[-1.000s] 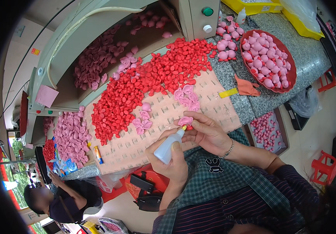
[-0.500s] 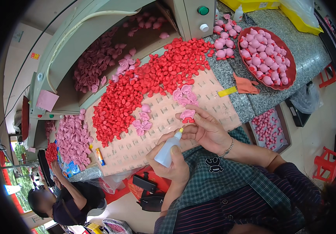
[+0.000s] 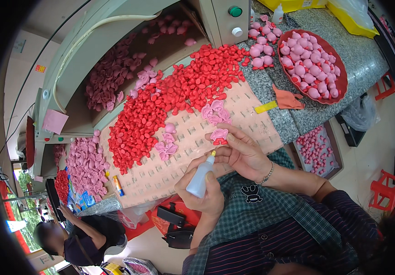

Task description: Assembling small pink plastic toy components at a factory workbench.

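My left hand is wrapped round a translucent white glue bottle, its yellow tip tilted up toward my other hand. Between the thumb and fingers of my right hand is a small hollow pink figure piece with red feet along its lower edge. The bottle's tip is just below the piece; I cannot tell whether they touch. Several loose pink shell pieces lie just beyond my right hand, with more pink pieces to the left. A long heap of small red parts covers the belt behind them.
A red bowl full of pink figures stands at the far right, beside loose figures on the granite counter. A pink heap lies at left. Another person works at lower left. A red stool stands on the floor.
My left hand has shifted slightly to the right and down with the glue bottle. My right hand holds the pink piece in almost the same place. The other person's arm at lower left has lowered.
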`<action>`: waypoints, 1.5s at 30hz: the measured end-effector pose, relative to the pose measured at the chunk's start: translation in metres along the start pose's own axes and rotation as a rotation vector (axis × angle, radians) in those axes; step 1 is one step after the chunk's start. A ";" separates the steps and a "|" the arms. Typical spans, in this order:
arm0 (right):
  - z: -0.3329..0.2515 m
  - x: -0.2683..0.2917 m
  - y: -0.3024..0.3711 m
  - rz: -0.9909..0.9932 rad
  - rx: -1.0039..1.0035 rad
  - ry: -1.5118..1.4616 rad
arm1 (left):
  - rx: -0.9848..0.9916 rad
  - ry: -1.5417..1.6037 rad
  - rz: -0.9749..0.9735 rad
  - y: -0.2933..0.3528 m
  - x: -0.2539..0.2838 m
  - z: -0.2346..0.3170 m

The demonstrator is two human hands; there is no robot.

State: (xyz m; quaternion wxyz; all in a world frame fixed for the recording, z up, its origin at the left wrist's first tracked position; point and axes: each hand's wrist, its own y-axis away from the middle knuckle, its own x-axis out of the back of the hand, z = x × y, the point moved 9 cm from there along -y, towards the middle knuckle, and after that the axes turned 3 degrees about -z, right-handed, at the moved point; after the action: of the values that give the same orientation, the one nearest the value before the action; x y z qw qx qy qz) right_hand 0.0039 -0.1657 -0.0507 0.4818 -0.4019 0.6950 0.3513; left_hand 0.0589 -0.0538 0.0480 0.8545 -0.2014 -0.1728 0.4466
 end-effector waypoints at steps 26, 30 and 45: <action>-0.002 -0.003 0.001 -0.020 0.014 0.024 | 0.007 0.022 -0.045 -0.003 -0.003 0.001; -0.001 -0.002 0.000 -0.016 0.013 0.024 | 0.011 0.024 -0.027 -0.002 -0.001 0.000; -0.001 -0.002 0.001 -0.024 0.013 0.017 | -0.001 0.036 -0.042 -0.003 -0.001 0.001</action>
State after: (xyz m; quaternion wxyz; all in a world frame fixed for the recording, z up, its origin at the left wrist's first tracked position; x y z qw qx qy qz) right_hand 0.0033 -0.1659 -0.0485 0.4827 -0.4102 0.6963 0.3375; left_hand 0.0596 -0.0559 0.0498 0.8666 -0.2063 -0.1620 0.4245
